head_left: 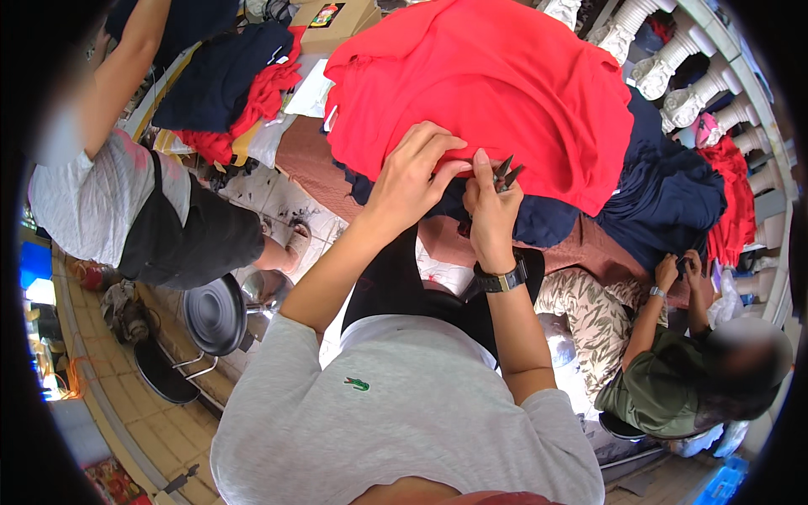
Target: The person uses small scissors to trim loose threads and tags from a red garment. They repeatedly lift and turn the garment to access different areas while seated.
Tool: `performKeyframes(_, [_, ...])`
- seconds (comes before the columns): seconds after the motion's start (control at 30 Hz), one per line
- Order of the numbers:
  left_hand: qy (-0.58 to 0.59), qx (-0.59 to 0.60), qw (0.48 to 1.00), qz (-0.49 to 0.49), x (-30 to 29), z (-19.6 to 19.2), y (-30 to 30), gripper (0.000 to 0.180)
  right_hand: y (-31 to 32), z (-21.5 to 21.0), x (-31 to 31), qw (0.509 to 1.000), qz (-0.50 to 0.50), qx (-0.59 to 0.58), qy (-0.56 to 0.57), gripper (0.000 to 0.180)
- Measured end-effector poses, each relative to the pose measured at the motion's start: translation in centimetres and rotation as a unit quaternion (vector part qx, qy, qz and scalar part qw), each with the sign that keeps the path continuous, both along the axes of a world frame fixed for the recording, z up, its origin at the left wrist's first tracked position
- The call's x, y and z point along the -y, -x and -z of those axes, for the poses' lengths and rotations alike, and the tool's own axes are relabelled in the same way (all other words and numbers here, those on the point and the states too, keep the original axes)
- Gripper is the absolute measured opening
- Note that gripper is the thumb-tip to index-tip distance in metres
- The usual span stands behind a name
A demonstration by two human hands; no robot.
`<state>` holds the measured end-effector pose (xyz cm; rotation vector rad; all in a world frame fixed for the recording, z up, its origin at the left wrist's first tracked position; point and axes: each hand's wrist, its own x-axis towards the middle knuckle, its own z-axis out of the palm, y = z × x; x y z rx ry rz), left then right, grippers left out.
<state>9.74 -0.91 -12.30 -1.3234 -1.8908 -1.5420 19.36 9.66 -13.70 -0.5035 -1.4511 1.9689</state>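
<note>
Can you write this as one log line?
left hand: pinches red cloth | right hand: holds snips at cloth's edge | underneath: navy cloth

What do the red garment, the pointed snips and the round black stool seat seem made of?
Red garment: probably matte cloth, possibly knit, judging by its soft folds. Snips: apparently dark metal, with slim, rigid-looking blades. Stool seat: perhaps plastic or vinyl; it shows a smooth sheen and concentric rings.

No wording or numbers are legible. A small green emblem marks the chest of the grey shirt. A multicoloured label on the cardboard box is too small to read.
</note>
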Motion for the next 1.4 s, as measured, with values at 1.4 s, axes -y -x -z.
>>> performKeyframes(1.4, [0.194, -0.098, 0.963, -0.161, 6.6, -1.2, 0.2, 0.038, -2.6, -3.4, -1.0, 0.911, 0.105, 0.032, -0.397, 0.023])
